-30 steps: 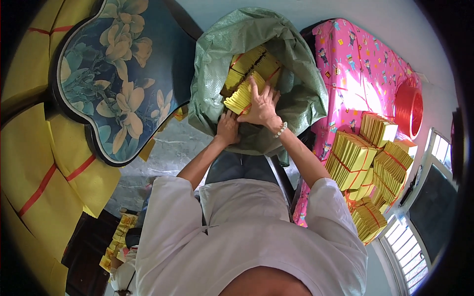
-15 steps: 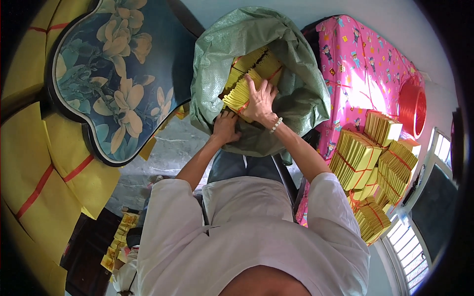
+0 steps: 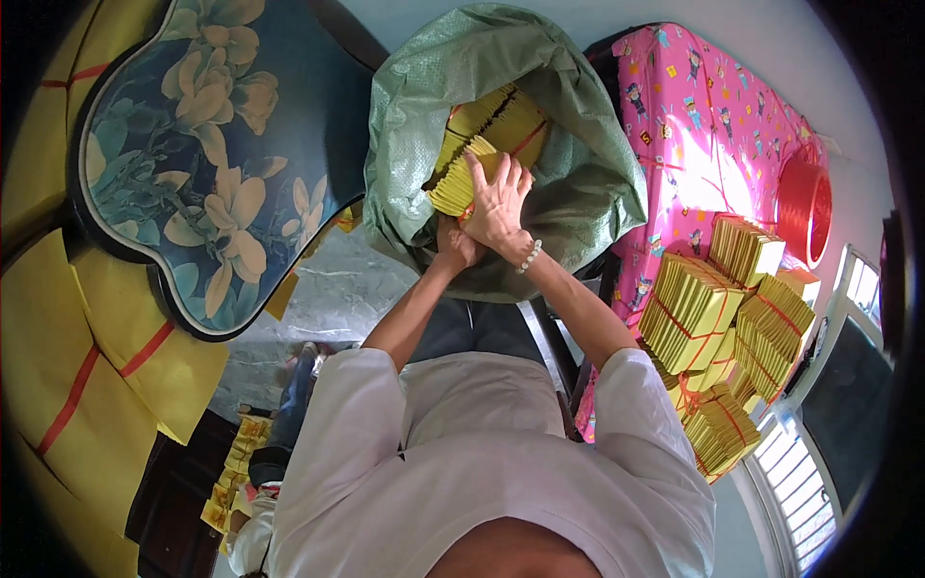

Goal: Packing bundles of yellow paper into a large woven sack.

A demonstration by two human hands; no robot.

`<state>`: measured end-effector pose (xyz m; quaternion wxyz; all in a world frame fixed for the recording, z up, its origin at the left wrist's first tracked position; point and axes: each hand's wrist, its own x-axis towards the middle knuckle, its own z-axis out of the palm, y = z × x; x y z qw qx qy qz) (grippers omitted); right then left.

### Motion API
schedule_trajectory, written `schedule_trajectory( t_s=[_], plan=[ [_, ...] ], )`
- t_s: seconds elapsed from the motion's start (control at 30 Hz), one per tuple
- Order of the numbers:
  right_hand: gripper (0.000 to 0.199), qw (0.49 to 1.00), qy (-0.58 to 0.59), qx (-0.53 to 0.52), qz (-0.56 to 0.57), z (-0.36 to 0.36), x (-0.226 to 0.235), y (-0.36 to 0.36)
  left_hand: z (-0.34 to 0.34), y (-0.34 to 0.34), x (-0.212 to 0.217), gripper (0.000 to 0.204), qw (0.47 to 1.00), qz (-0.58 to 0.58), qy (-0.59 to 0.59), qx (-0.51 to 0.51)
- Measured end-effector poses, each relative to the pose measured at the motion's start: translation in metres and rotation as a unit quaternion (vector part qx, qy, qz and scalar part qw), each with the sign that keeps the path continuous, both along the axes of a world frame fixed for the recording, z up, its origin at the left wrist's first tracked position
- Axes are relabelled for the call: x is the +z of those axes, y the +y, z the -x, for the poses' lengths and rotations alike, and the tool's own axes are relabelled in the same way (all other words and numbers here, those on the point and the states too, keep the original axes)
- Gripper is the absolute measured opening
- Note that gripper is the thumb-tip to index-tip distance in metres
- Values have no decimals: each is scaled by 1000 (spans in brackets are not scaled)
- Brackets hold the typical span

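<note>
A green woven plastic sack (image 3: 405,125) stands with its mouth wide in front of me. In it lie bundles of folded yellow paper (image 3: 464,183), with red ties showing across them. My right hand (image 3: 499,207), a beaded bracelet on its wrist, rests on the nearest bundle, thumb and fingers spread over its top. My left hand (image 3: 457,243) is inside the near side of the sack, against the lower end of the same bundle. Its fingertips are hidden by the bundle and the right hand.
On the right, several tied yellow paper bundles (image 3: 689,303) are stacked beside a pink patterned covering (image 3: 660,164) and a red spool (image 3: 805,212). A flower-patterned chair back (image 3: 231,183) stands left, near large yellow sheets (image 3: 87,376). Another person's leg (image 3: 292,405) shows lower left.
My left hand has moved right and up, close against my right wrist. The right hand stays on the bundle, which sits slightly further left. The view has shifted slightly.
</note>
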<state>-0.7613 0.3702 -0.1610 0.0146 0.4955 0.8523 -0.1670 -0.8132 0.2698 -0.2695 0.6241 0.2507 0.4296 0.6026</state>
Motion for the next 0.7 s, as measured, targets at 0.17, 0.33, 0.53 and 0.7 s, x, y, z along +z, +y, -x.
schedule_trajectory(
  t_s=[0.17,0.33,0.53,0.7],
  plan=[
    [102,1000,14,-10,9,-7,-1,-2,-4,21,12,57,883,225,-382,155],
    [91,995,89,-46,-26,-23,-17,-17,-6,23,32,58,871,255,-397,137],
    [89,994,95,-46,-4,-10,-8,-15,8,1,0,58,995,45,-88,16],
    [91,995,96,-27,4,-39,-20,-29,2,7,5,60,823,230,-504,129]
  ],
)
